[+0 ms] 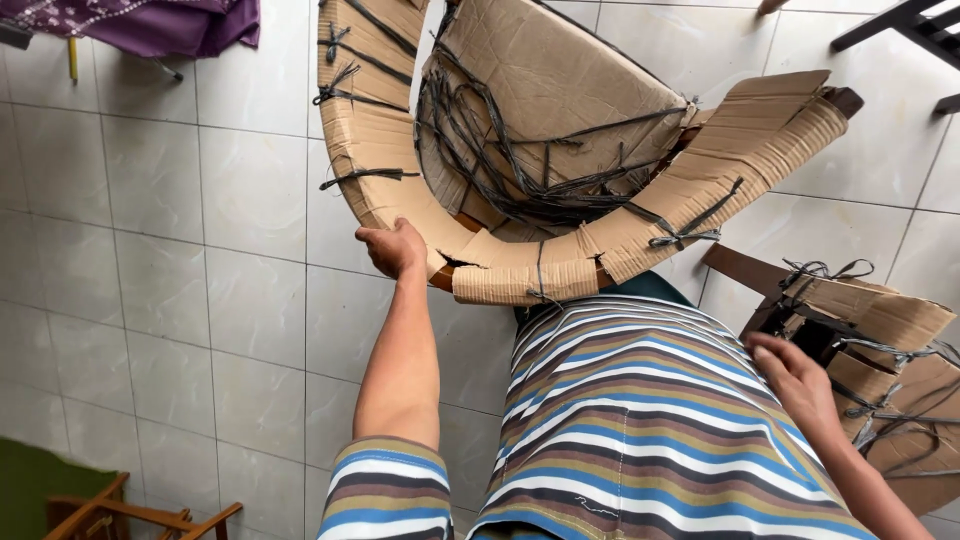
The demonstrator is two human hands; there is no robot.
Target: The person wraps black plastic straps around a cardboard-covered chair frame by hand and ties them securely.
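Gripping the curved, cardboard-wrapped chair frame at its lower rim, the left hand has its fingers closed around the padded edge, just left of a gap where brown wood shows through the wrapping. The frame hangs in front of the person's striped shirt, above the white tiled floor, and fills the upper middle of the view. Its arc is bound in corrugated cardboard held by knotted black plastic ties, and a tangle of the same ties crosses the flat cardboard panel in its hollow.

The right hand is below and to the right of the frame, well apart from it, its fingers curled loosely beside a second wrapped bundle. That bundle, also cardboard and black ties over dark wood, lies just right of the hand; whether the fingers touch or hold one of its ties cannot be told from this angle.

Judging by how things lie, the unwrapping looks barely begun: nearly all cardboard is on the frame, most ties are knotted, and only the small split at the lower rim exposes wood. The second bundle seems equally bound.

Far left of the frame, a purple cloth hangs at the top edge, and bare wooden furniture parts rest at the lower corner beside something green.
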